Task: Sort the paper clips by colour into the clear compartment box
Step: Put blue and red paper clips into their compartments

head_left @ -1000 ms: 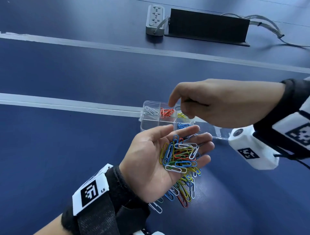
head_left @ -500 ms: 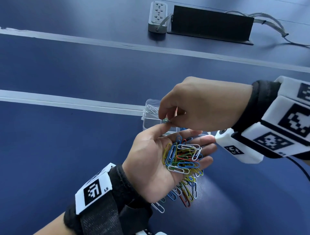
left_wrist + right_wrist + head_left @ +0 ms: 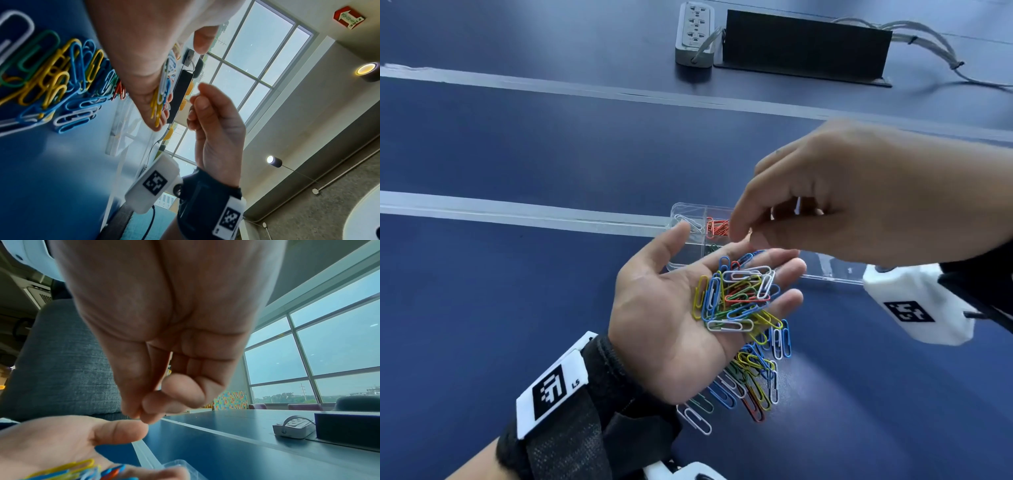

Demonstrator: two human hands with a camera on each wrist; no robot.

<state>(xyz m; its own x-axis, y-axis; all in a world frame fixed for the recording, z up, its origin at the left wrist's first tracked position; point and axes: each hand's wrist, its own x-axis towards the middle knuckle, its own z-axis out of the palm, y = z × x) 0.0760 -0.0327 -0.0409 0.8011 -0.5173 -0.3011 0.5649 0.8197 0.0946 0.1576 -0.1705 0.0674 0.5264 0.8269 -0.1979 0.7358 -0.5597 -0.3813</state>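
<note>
A heap of paper clips (image 3: 738, 298) is cradled in the flat left palm (image 3: 671, 318); the compartment box (image 3: 690, 236) is half hidden behind it. The right hand's (image 3: 859, 202) grip is pinched — any clip inside cannot be made out.

Head view looks steeply down, close above the table (image 3: 517, 144); both wrist views look upward from low beside it, toward the windows (image 3: 329, 340).

office: wide windows (image 3: 308, 356), power strip (image 3: 694, 32).
</note>
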